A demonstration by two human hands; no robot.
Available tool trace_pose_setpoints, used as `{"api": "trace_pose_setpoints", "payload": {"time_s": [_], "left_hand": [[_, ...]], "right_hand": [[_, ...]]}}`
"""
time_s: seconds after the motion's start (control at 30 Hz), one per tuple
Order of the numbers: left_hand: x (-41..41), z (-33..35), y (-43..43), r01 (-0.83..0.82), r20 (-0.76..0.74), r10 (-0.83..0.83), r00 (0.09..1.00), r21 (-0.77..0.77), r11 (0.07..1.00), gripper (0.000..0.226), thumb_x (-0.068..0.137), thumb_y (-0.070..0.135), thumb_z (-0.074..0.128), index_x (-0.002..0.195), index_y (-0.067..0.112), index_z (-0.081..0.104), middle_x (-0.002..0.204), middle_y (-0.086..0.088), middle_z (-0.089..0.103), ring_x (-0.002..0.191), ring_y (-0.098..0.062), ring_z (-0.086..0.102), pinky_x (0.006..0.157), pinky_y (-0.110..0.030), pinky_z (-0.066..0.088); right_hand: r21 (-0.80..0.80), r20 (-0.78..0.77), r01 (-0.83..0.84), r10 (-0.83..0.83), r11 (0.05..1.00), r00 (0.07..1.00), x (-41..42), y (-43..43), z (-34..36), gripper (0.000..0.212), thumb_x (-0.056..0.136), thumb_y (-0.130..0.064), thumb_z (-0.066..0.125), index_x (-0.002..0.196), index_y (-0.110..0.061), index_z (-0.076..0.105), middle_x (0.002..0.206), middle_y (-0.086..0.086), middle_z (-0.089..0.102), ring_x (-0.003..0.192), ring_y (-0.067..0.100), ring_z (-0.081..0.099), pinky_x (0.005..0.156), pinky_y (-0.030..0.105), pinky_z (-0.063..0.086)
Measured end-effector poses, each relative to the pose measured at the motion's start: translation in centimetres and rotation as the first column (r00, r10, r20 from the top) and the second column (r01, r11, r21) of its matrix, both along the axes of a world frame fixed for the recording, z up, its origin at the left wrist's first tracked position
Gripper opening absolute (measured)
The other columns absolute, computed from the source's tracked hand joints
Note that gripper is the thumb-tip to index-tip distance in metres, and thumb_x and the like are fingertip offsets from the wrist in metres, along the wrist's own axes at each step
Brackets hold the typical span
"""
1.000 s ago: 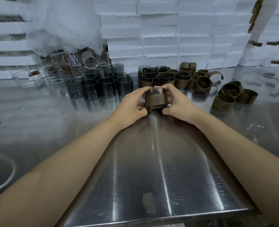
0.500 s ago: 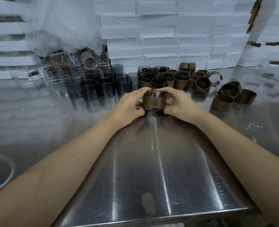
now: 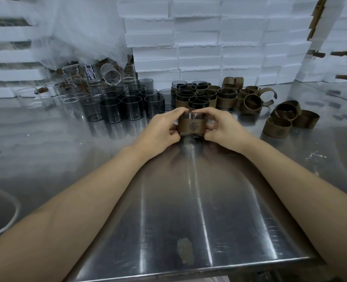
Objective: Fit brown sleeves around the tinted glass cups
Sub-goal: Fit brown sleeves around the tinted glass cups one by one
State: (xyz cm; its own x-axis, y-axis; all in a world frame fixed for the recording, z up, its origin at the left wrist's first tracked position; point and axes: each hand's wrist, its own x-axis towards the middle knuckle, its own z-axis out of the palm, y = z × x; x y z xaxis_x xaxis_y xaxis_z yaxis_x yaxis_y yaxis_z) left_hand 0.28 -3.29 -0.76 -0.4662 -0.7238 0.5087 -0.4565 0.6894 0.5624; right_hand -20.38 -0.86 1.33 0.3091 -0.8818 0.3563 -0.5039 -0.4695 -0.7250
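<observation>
The silvery metal worktop [image 3: 188, 200] is glossy and finely scratched. Smoky tinted glass cups [image 3: 131, 107] at upper centre look smooth and shiny. The brown leather-like sleeve [image 3: 193, 126] is matt. White foam blocks [image 3: 199, 55] look rough-edged.

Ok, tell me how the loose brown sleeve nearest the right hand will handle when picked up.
The loose brown sleeve is a thin hollow band, so probably light and likely to squash under a pinch. It stands on its edge on the steel table, so it shouldn't roll unless tipped.
</observation>
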Motion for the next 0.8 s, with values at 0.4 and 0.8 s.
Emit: {"api": "trace_pose_setpoints", "payload": {"time_s": [0.4,0.8], "left_hand": [[-0.4,0.1,0.3,-0.236,0.085,0.243,0.966,-0.087,0.968,0.067,0.081,0.002,0.062,0.143,0.024,0.047,0.135,0.011,0.053,0.082,-0.006,0.061,0.079,-0.028,0.052],[2.0,0.2,-0.8,-0.519,0.277,0.51,0.815,-0.046,0.854,0.065,0.093,0.022,0.054,0.153,0.017,0.029,0.156,0.003,0.032,0.136,-0.022,0.042,0.101,-0.042,0.042]], "right_hand": [[0.086,0.128,0.063,-0.073,0.994,0.989,1.0,-0.5,-0.5,0.041,0.078,-0.024,0.078,0.111,-0.023,0.054,0.116,-0.002,0.062,0.106,0.016,0.062,0.098,0.039,0.049],[-0.191,-0.164,0.332,-0.363,0.924,0.917,0.0,-1.6,-0.9,0.031,0.073,-0.028,0.082,0.082,-0.017,0.054,0.116,-0.006,0.043,0.099,0.009,0.046,0.085,0.023,0.041]]}}
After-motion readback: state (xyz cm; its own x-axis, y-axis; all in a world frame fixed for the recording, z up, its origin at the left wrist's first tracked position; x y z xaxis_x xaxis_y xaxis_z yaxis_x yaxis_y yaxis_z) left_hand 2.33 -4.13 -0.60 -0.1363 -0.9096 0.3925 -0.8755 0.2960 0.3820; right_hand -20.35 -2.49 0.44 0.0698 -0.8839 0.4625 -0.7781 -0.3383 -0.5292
